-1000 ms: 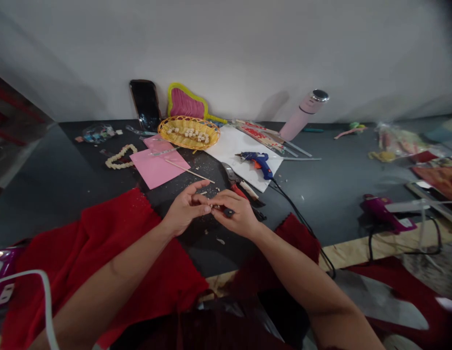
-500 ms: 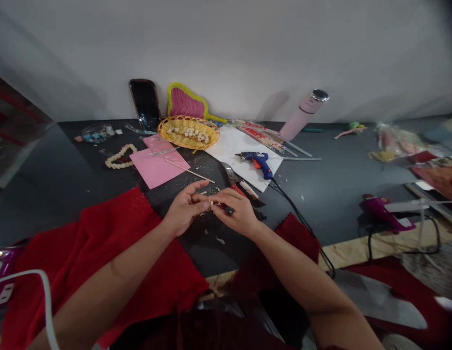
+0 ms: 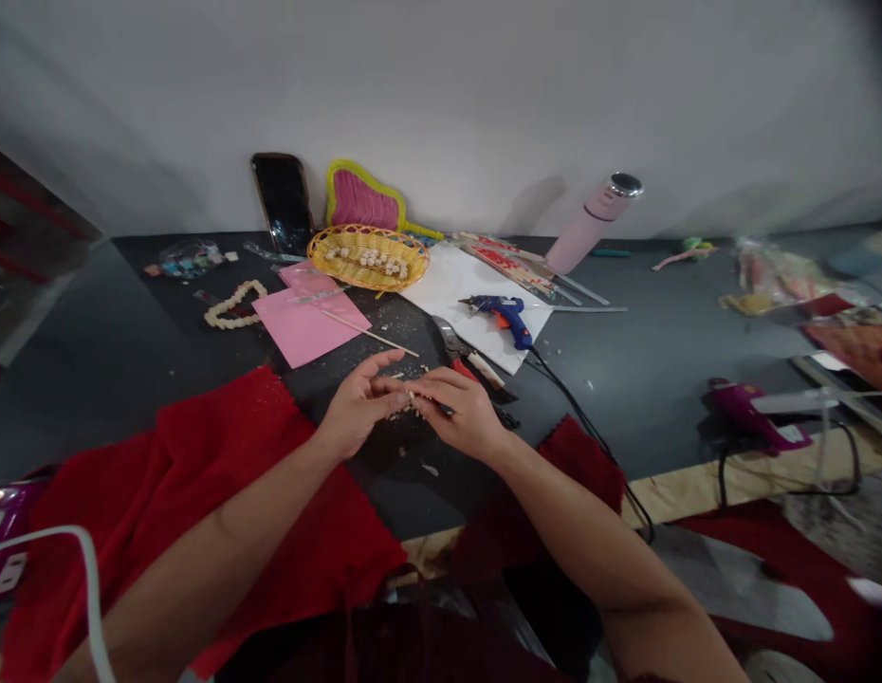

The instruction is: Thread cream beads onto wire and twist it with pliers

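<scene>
Smooth paper (image 3: pixel 309 327), soft matt cloth (image 3: pixel 220 427), a woven openwork basket (image 3: pixel 359 278), a plastic glue gun (image 3: pixel 510 315), a wooden stick (image 3: pixel 374 335) and metal-bladed pruners (image 3: pixel 450 340) share a smooth, low-sheen worktop (image 3: pixel 654 360) with a glossy-screened phone (image 3: pixel 283 201) and a satin-finished flask (image 3: pixel 583 232), its top shiny metallic.

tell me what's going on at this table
A person's left hand and right hand meet fingertip to fingertip over the table, holding a tiny pale piece between them. Crumbs lie around. The glue gun rests on white paper, and the basket holds more pale bits.
</scene>
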`<act>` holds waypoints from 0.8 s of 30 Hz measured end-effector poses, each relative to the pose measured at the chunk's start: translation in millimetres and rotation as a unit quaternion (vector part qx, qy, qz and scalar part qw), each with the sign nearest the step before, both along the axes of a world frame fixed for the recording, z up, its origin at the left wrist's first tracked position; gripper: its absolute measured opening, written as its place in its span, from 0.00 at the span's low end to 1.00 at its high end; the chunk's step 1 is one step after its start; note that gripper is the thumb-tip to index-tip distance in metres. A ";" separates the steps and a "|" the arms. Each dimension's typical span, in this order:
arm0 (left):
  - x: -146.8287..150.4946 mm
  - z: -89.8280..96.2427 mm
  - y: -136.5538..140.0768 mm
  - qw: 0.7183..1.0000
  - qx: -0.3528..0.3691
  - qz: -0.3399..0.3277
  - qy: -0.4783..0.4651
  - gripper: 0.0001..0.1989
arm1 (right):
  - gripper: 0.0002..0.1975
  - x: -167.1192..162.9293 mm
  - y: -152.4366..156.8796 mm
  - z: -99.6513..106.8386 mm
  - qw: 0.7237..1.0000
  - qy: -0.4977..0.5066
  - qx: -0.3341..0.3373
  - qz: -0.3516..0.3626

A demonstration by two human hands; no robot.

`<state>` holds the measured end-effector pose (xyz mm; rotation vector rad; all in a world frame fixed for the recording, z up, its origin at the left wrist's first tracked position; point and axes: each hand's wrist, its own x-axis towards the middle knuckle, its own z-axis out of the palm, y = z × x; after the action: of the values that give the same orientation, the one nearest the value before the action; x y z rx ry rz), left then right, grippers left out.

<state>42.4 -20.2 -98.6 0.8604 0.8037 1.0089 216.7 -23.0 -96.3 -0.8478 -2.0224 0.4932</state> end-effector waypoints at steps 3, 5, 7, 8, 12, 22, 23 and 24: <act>1.5 -0.7 -1.2 1.000 0.010 0.003 0.001 0.30 | 0.13 0.4 0.5 -2.7 1.000 -0.014 0.006 -0.014; 2.6 -0.8 -1.9 1.000 0.016 0.007 0.002 0.30 | 0.13 0.8 0.7 -4.0 1.000 -0.022 0.010 -0.019; 3.2 -0.5 -2.1 1.000 0.018 0.011 0.000 0.30 | 0.14 1.6 0.8 -4.3 1.000 -0.025 0.005 -0.011; 3.4 -0.2 -2.0 1.000 0.018 0.012 -0.001 0.30 | 0.14 2.2 0.8 -3.9 1.000 -0.026 -0.002 0.000; 2.6 0.8 -0.6 0.999 0.024 0.024 0.008 0.30 | 0.16 4.5 0.9 1.0 0.997 -0.002 -0.070 0.037; 1.7 -0.8 -1.1 0.997 0.046 -0.003 0.062 0.33 | 0.10 3.8 4.2 7.7 0.988 0.036 -0.134 0.067; 1.9 -0.6 -1.2 0.997 0.042 0.000 0.061 0.33 | 0.10 3.7 4.5 7.4 0.988 0.040 -0.132 0.063; 2.2 -0.4 -1.1 0.998 0.039 0.003 0.058 0.34 | 0.09 3.6 4.6 7.2 0.989 0.044 -0.130 0.058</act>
<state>44.6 -21.3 -99.0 0.9911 0.8710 1.0074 220.3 -18.4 -89.1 -0.8486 -1.9607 0.8604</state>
